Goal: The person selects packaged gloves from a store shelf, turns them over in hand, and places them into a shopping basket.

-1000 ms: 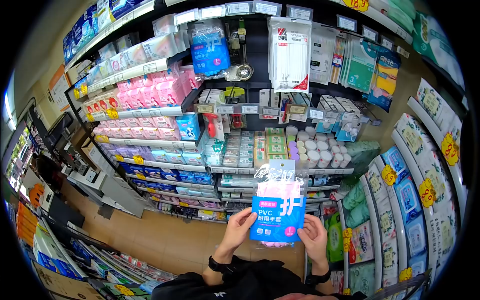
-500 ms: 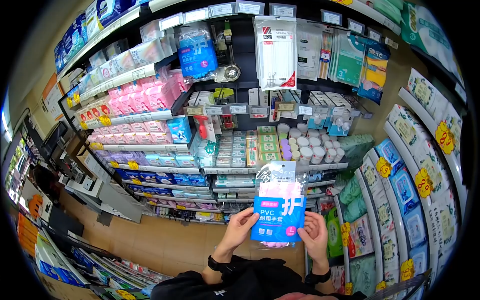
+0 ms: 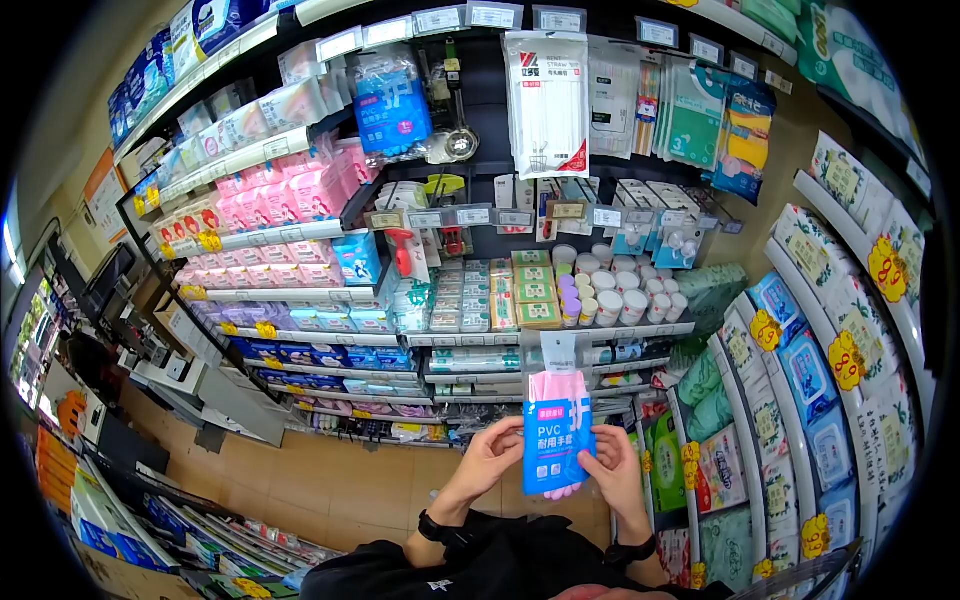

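A pack of pink PVC gloves (image 3: pixel 555 440) with a blue printed card stands upright in front of me, its hanging tab at the top. My right hand (image 3: pixel 614 468) grips the pack's right edge, thumb on the front and fingers behind. At the left edge, my left hand (image 3: pixel 488 462) has its fingers bent together against the clear wrapper; its fingertips are partly hidden. A similar pack of gloves (image 3: pixel 392 108) hangs on the rack ahead, up to the left.
Ahead, a packet of bent straws (image 3: pixel 548 110) hangs from a hook. White-lidded tubs (image 3: pixel 622 300) line a shelf below. Pink packs (image 3: pixel 290 200) fill shelves at left, and wipes packs (image 3: pixel 812 375) stand at right. Tan floor (image 3: pixel 330 480) shows below.
The glove pack has turned, so its front looks narrower, and it sits slightly lower. My right hand has shifted a little left, its thumb now further over the front.
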Available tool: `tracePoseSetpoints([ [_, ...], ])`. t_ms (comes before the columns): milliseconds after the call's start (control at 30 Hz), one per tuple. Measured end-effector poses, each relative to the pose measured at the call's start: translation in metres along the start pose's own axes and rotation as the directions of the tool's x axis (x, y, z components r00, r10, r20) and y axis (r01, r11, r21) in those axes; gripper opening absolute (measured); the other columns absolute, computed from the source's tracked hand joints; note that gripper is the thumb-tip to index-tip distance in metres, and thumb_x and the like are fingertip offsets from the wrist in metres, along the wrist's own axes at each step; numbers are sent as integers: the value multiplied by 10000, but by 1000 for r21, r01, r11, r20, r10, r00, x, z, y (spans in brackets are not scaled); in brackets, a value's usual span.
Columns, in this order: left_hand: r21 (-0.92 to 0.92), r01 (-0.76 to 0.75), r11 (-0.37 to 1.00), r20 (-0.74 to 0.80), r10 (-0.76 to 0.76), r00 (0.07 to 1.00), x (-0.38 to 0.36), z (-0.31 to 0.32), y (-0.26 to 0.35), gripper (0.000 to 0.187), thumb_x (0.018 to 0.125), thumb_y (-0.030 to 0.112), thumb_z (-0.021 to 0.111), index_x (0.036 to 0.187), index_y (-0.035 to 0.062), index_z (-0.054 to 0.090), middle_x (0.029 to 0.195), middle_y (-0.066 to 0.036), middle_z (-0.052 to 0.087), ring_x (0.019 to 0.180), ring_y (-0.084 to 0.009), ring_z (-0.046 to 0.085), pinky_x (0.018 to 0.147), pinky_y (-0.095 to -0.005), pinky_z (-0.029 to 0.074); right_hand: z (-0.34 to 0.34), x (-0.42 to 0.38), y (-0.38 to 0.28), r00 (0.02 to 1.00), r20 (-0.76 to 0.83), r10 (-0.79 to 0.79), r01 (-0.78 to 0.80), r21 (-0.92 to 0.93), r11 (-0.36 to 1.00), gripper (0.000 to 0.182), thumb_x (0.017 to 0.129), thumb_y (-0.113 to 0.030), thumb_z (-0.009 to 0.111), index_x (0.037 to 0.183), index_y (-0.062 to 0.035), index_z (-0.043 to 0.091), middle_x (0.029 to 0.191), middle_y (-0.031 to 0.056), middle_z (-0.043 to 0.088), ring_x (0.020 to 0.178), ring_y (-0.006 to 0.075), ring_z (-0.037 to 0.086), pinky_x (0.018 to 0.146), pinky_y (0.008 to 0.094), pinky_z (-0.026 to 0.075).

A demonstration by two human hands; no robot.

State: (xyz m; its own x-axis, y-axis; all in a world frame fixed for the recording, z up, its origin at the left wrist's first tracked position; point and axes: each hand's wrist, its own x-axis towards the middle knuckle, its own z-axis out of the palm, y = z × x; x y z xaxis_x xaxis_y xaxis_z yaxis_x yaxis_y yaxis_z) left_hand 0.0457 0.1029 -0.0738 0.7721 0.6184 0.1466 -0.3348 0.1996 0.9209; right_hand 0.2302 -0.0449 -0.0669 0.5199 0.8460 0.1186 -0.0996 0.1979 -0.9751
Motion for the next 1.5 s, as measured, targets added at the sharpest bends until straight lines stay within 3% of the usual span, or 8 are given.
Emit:
tracePoseSetpoints([
  [200,12,74,997,111,-74,991,2,3,-3,603,963,140,657,1469,15,353,1387,-112,500,1218,-174,535,1027,-328,450,5,0,14,969,222,109,-135,108,985,496,897,2,684,1332,7,446,1248,129,578,1130,185,593,972,312,477],
  [267,32,250,968,101,-252,962,0,6,-1,671,953,244,682,1481,31,327,1422,-119,463,1289,-199,487,1062,-344,424,9,-3,20,959,253,126,-163,131,978,495,906,-4,673,1342,5,439,1258,134,572,1151,192,581,991,320,465],
  [433,-50,377,925,173,-363,915,-3,13,-7,697,956,311,671,1494,43,317,1415,-92,469,1284,-174,470,1053,-341,422,15,-7,21,924,353,151,-213,146,966,503,941,-9,610,1397,5,397,1286,150,555,1217,216,549,1042,348,441],
  [833,-102,238,966,-170,-252,953,2,11,-11,531,903,93,727,1335,-11,436,1221,-133,611,1074,-159,620,914,-283,524,-10,-14,27,989,101,106,-120,145,982,420,960,-42,549,1367,32,478,1268,122,608,1164,184,588,986,330,481],
  [900,-50,154,987,-215,-161,963,2,9,-16,510,907,61,713,1337,-4,448,1233,-127,609,1099,-163,611,926,-287,521,-3,-13,6,981,86,174,-193,347,918,378,988,-108,509,1342,25,497,1250,122,613,1121,197,601,963,339,479],
  [1000,-27,66,997,-263,-71,962,1,10,-14,473,912,24,689,1329,2,466,1242,-115,609,1105,-153,606,922,-273,517,-8,-10,-5,984,34,173,-173,400,900,340,1039,-197,414,1283,10,530,1195,121,627,1073,213,601,948,357,462],
  [1200,-8,10,1000,-265,-12,964,-4,12,-3,334,955,21,624,1270,-22,522,1206,-117,630,1035,-131,636,889,-252,515,-9,-10,-4,999,6,38,-38,153,987,413,946,2,587,1344,53,490,1246,128,630,1142,155,595,982,293,465],
  [1500,-5,39,999,-266,-39,963,-8,8,-3,300,966,37,618,1249,-35,549,1175,-131,650,977,-140,664,814,-248,553,-9,-12,-3,997,-48,61,-54,132,990,408,928,51,576,1330,48,505,1198,129,657,1100,152,618,964,280,473],
])
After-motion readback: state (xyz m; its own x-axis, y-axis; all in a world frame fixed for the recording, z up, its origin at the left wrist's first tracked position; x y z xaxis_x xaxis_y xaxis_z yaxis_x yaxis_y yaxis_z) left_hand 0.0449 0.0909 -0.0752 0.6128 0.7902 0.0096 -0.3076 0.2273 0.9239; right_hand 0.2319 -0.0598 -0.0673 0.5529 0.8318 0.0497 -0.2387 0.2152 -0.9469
